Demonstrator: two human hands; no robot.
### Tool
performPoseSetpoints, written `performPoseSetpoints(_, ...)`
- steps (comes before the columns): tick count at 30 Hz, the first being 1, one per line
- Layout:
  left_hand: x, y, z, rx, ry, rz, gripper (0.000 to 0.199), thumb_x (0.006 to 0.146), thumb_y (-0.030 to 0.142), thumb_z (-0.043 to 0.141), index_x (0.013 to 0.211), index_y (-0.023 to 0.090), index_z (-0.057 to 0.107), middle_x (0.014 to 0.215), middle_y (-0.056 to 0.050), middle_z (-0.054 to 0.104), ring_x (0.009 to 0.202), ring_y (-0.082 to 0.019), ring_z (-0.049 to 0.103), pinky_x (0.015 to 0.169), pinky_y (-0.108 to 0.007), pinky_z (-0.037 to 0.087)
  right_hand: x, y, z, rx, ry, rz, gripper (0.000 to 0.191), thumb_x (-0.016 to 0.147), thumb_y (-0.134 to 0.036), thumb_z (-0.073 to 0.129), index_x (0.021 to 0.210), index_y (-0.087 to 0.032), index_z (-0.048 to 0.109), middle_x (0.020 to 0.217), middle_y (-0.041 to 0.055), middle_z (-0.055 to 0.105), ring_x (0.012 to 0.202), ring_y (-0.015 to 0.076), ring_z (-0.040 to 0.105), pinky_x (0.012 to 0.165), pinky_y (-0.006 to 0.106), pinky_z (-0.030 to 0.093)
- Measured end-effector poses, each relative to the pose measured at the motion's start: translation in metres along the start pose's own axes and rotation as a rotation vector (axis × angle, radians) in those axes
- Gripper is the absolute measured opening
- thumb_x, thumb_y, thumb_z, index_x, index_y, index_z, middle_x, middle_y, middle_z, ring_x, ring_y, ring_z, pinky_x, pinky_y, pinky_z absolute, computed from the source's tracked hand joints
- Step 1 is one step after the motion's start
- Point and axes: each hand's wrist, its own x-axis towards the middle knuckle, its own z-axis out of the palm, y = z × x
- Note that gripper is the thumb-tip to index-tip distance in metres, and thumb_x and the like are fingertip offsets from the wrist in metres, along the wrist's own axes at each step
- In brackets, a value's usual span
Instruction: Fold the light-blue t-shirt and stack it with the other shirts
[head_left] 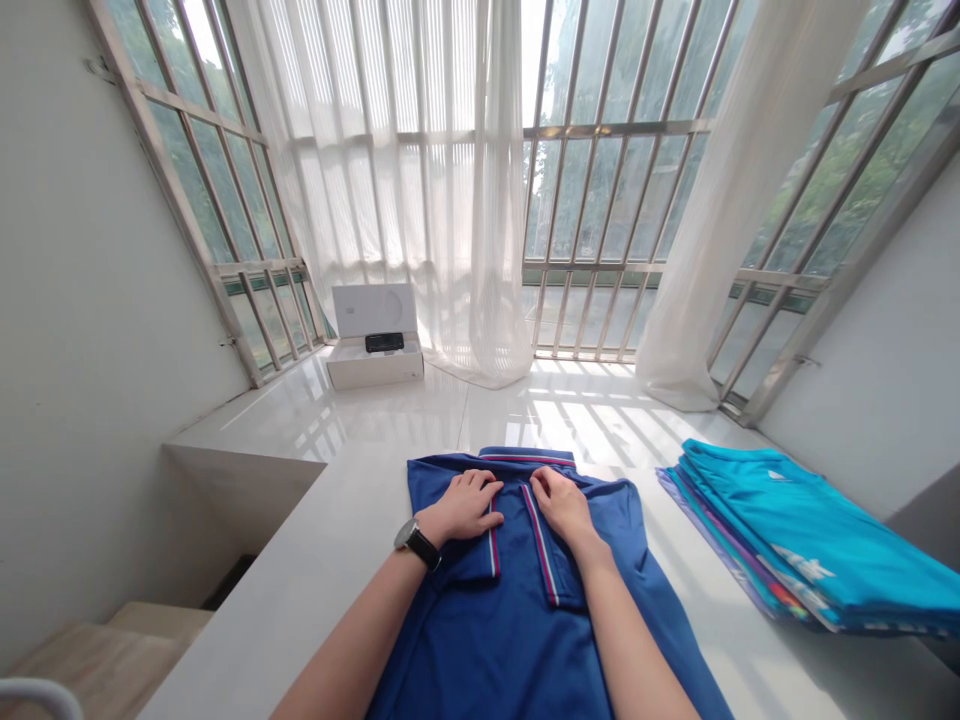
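Observation:
A dark blue shirt [517, 640] lies spread on the white surface, its collar at the far end. Both sleeves are folded inward, and their red and white striped cuffs run near the middle. My left hand [466, 505], with a watch on its wrist, rests on the left sleeve beside its cuff, fingers apart and flat on the cloth. On the right, my right hand [561, 503] has its fingers bent together at the upper end of the right cuff, pinching the sleeve cloth.
A stack of folded clothes [832, 540], bright blue on top, sits at the right. An open white box [376, 368] holding a black object stands at the back left. White curtains [487, 200] hang before barred windows. The surface has an edge at the left.

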Motion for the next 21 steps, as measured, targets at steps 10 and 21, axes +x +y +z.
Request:
performPoseSetpoints(10, -0.0006, 0.0005, -0.0029, -0.012, -0.002, 0.006, 0.059, 0.093, 0.048, 0.057, 0.145, 0.020, 0.049, 0.146, -0.013, 0.047, 0.135, -0.033, 0.041, 0.113, -0.049, 0.034, 0.0015, 0.0030, 0.0021, 0.002, 0.001, -0.009, 0.022, 0.096, -0.033, 0.047, 0.094, -0.025, 0.067, 0.090, 0.0030, 0.074, 0.084, 0.0191, 0.067, 0.072, 0.027, 0.041)
performPoseSetpoints(21, -0.0015, 0.0006, -0.0035, -0.031, -0.016, 0.000, 0.062, 0.091, 0.049, 0.057, 0.146, 0.020, 0.048, 0.147, -0.014, 0.046, 0.137, -0.033, 0.039, 0.114, -0.049, 0.032, 0.0008, 0.0028, 0.0025, 0.020, 0.009, -0.020, 0.022, 0.096, -0.033, 0.046, 0.093, -0.024, 0.066, 0.090, 0.0037, 0.073, 0.084, 0.0195, 0.066, 0.072, 0.028, 0.042)
